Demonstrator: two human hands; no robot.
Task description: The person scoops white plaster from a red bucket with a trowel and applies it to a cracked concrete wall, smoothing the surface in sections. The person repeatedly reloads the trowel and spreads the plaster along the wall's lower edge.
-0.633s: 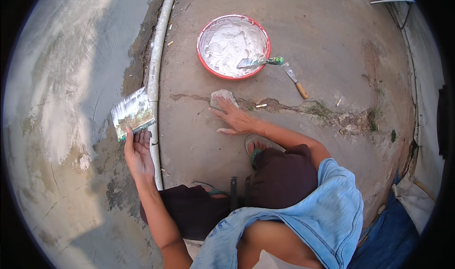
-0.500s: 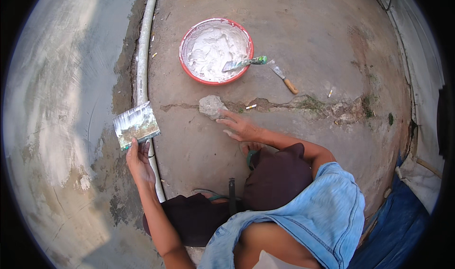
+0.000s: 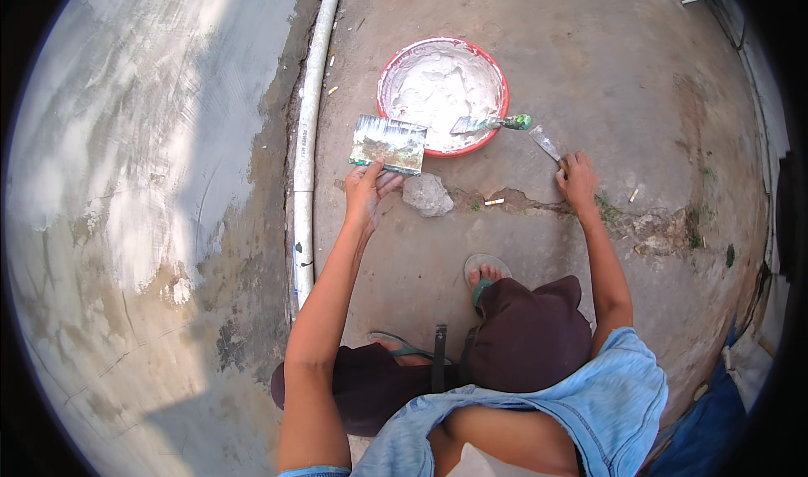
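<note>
The left hand [image 3: 368, 195] grips the near edge of a wide flat plate [image 3: 387, 145], its face streaked with white and brown; the plate extends forward from the fingers and overlaps, in this view, the near left rim of a red-rimmed basin [image 3: 506, 98]. Whether plate and rim touch, I cannot tell. The basin stands ahead of and between both hands, with white paste [image 3: 446, 82] in it and a green-handled spatula [image 3: 497, 123] across its right rim. The right hand [image 3: 577, 182] has its fingers curled around the handle of a putty knife [image 3: 545, 143], whose blade points forward and left from them, toward the spatula. Just right of the left hand, a grey stone [image 3: 429, 195] rests on the concrete floor [image 3: 606, 23]; left of that hand runs a white pipe [image 3: 308, 115].
</note>
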